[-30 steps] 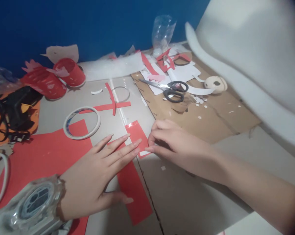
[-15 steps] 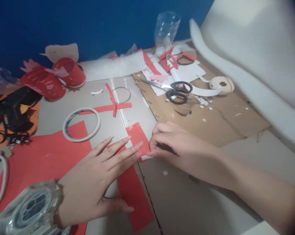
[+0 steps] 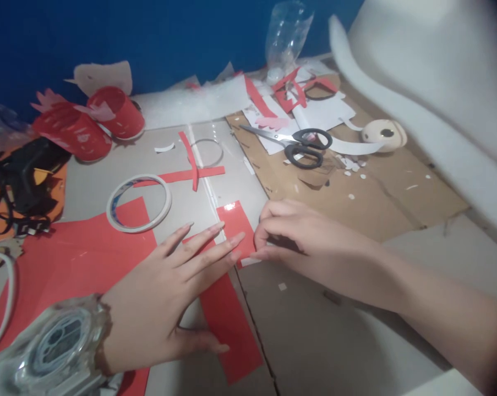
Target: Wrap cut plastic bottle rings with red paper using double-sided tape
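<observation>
We are pressing our left hand flat, fingers spread, on the red paper strip lying on the cardboard, while our right hand is pinching the strip's far edge between thumb and fingertips, near the tape ring.

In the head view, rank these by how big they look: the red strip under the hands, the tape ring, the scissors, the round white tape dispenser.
Largest to smallest:
1. Red strip, though nearness to the camera inflates it.
2. Scissors and tape ring: too alike to rank.
3. Round white tape dispenser, farthest, so unsure.
</observation>
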`<state>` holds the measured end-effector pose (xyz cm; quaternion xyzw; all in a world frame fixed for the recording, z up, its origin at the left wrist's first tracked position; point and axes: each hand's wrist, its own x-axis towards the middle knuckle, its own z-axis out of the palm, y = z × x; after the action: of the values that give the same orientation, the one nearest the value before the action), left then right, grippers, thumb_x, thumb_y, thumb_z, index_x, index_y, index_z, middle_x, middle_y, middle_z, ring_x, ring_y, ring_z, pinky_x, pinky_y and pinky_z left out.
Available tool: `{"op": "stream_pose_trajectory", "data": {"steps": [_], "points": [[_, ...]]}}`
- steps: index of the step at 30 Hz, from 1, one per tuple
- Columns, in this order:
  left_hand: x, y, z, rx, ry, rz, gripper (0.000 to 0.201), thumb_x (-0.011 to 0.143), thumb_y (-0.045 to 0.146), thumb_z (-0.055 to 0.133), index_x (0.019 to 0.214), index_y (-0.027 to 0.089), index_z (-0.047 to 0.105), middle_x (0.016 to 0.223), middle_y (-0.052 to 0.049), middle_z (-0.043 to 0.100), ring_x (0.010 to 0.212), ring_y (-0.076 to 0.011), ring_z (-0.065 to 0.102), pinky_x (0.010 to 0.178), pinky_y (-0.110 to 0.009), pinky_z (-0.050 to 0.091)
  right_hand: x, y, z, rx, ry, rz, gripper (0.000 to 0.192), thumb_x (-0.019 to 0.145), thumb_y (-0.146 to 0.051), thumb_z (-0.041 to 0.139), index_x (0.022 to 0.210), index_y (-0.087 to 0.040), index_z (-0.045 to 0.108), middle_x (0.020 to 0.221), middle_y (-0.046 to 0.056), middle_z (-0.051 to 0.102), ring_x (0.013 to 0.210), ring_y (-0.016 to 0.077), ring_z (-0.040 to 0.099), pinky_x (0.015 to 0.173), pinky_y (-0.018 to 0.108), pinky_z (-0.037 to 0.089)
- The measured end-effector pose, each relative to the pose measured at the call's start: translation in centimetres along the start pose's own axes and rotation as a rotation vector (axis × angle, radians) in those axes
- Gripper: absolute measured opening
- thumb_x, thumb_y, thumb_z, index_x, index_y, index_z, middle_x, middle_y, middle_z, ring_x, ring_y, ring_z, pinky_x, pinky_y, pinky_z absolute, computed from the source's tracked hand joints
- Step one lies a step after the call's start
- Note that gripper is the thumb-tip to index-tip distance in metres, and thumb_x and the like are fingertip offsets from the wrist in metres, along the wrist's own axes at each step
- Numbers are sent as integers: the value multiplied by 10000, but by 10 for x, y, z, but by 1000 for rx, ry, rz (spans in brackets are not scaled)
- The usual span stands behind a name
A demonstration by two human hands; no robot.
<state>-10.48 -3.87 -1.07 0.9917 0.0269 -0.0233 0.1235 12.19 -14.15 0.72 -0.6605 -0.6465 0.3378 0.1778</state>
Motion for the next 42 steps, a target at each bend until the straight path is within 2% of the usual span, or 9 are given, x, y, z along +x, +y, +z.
{"op": "stream_pose_trajectory", "data": {"steps": [7, 14, 19, 25, 42], "points": [[0, 2, -1, -21, -10, -24, 818, 758, 647, 570, 1410, 195, 373, 1449, -53, 460, 1392, -283, 282, 1149, -428, 79, 0, -2, -1, -8, 1, -2, 247, 925, -337, 537, 731, -197, 598, 835, 12, 525, 793, 166, 490, 688, 286, 360], [0, 2, 0, -38, -7, -33, 830, 750, 655, 571, 1418, 207, 366, 1436, -60, 475, 1383, -293, 305, 1148, -441, 89, 0, 1, 3, -63, 26, -59, 219, 908, -273, 558, 711, -185, 599, 826, 25, 524, 788, 174, 490, 702, 294, 356], [0, 2, 0, -28, -10, -31, 842, 745, 655, 578, 1418, 199, 360, 1447, -49, 461, 1394, -282, 274, 1152, -431, 69, 1, 1, 0, -59, 31, -68, 215, 904, -254, 557, 703, -183, 583, 828, 21, 521, 794, 172, 492, 703, 294, 361], [0, 2, -1, -19, -20, -31, 843, 746, 654, 573, 1423, 199, 357, 1447, -64, 460, 1392, -291, 280, 1148, -436, 74, -1, 0, -4, 15, -18, 10, 137, 876, -207, 567, 751, -214, 621, 854, 5, 543, 795, 163, 520, 690, 283, 385], [1, 1, -1, -16, -30, -20, 868, 746, 643, 583, 1438, 189, 320, 1468, -46, 429, 1397, -281, 244, 1150, -434, 54, -1, 2, 3, -44, 41, -101, 241, 919, -243, 507, 697, -184, 582, 813, 20, 509, 772, 172, 488, 700, 292, 353]]}}
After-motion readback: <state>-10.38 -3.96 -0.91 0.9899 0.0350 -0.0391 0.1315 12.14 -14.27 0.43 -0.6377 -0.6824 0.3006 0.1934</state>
